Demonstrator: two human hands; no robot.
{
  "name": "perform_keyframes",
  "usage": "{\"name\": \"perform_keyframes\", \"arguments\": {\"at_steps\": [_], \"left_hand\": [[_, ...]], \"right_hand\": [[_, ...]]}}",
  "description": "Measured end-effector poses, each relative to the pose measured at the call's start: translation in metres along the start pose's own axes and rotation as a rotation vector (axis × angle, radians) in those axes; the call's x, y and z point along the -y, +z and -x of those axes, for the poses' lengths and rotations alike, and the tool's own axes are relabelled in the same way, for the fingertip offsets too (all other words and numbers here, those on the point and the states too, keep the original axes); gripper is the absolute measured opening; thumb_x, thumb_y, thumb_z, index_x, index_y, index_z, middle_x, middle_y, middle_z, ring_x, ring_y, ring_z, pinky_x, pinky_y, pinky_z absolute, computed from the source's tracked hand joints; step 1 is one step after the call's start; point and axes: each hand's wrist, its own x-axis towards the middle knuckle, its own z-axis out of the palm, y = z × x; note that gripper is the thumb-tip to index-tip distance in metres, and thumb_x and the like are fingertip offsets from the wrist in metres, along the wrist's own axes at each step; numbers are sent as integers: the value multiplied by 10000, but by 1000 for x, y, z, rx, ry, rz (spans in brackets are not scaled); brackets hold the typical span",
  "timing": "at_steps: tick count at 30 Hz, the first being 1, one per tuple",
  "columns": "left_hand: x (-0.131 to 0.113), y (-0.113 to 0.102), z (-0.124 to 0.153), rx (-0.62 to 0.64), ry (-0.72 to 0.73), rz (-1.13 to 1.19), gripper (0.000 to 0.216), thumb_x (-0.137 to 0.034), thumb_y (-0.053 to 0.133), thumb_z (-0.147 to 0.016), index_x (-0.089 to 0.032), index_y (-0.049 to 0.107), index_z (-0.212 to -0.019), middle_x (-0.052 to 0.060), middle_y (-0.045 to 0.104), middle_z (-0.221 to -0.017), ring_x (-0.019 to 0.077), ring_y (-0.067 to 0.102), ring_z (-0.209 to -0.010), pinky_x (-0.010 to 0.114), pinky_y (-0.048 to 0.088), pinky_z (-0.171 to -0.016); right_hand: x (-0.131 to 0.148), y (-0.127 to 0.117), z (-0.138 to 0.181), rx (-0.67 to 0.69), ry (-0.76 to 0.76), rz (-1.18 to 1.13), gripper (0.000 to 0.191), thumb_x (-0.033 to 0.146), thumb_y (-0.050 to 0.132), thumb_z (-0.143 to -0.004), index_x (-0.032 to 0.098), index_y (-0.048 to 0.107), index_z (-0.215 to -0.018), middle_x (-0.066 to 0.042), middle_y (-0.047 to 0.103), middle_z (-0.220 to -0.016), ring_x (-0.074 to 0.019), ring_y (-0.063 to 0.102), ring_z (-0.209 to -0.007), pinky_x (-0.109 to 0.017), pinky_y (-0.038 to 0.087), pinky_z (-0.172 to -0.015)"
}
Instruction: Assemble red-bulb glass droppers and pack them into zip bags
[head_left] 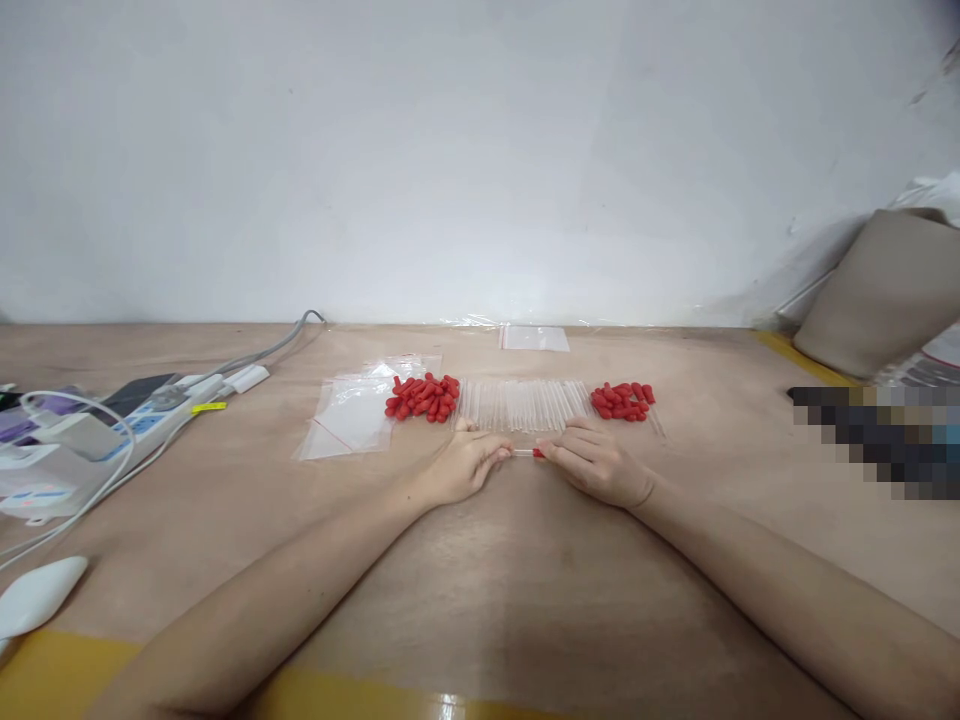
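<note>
My left hand [471,462] pinches one end of a thin clear dropper tube [523,453], held level just above the table. At the tube's other end, my right hand [598,462] grips a small red rubber bulb [538,453]; whether the tube sits inside it I cannot tell. Beyond my hands lies a row of many clear tubes [525,404], side by side. A pile of red bulbs [424,397] flanks the row on the left, and a smaller pile of red bulbs [621,400] on the right.
Clear plastic bags [349,415] lie left of the bulbs, and another small bag [535,339] rests near the wall. A power strip [150,425] with cables and a white mouse-like object [41,597] occupy the left side. A grey-brown container [881,295] stands at the far right.
</note>
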Motion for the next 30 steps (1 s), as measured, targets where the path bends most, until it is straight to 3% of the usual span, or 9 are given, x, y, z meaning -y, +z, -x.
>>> {"name": "perform_keyframes", "arguments": {"at_steps": [6, 10, 15, 19, 25, 30], "left_hand": [[-2, -6, -2, 64, -75, 72, 269, -203, 306, -916, -174, 564, -845, -43, 590, -618, 96, 528, -595, 298, 279, -775], [-2, -4, 0, -57, -43, 17, 195, -214, 388, -894, -176, 578, -865, -7, 659, -795, 117, 573, -715, 307, 272, -787], [0, 2, 1, -173, 8, -89, 172, -215, 422, -881, -174, 589, -870, 4, 662, -776, 119, 565, -671, 311, 276, -750], [4, 6, 1, -235, 75, -214, 171, -224, 427, -880, -172, 588, -862, 8, 647, -741, 125, 540, -629, 321, 269, -707], [4, 7, 1, -285, 74, -239, 156, -211, 431, -880, -172, 583, -875, 12, 648, -749, 122, 535, -622, 322, 270, -690], [2, 6, 1, -296, 69, -231, 170, -206, 417, -887, -163, 580, -906, 23, 650, -767, 125, 544, -638, 321, 278, -698]], "right_hand": [[0, 0, -3, 51, 15, -42, 239, 147, 378, -868, 187, 611, -838, -45, 631, -664, -145, 567, -627, -310, 444, -617], [4, 9, -1, 13, 319, -313, 115, 247, 520, -814, 190, 619, -800, -25, 640, -674, -133, 576, -628, -273, 451, -620], [14, 14, -7, 62, 694, -566, 156, 272, 502, -810, 197, 639, -803, -11, 653, -735, -129, 578, -655, -237, 442, -591], [20, 15, -14, 24, 838, -628, 217, 301, 481, -806, 178, 656, -771, -17, 638, -702, -143, 556, -651, -245, 415, -592], [20, 17, -19, -35, 1097, -923, 278, 396, 528, -752, 155, 603, -636, 23, 517, -545, -100, 445, -515, -231, 345, -517], [17, 12, -21, -79, 1179, -1156, 268, 400, 575, -717, 148, 580, -625, 16, 542, -583, -81, 442, -530, -229, 355, -567]]}}
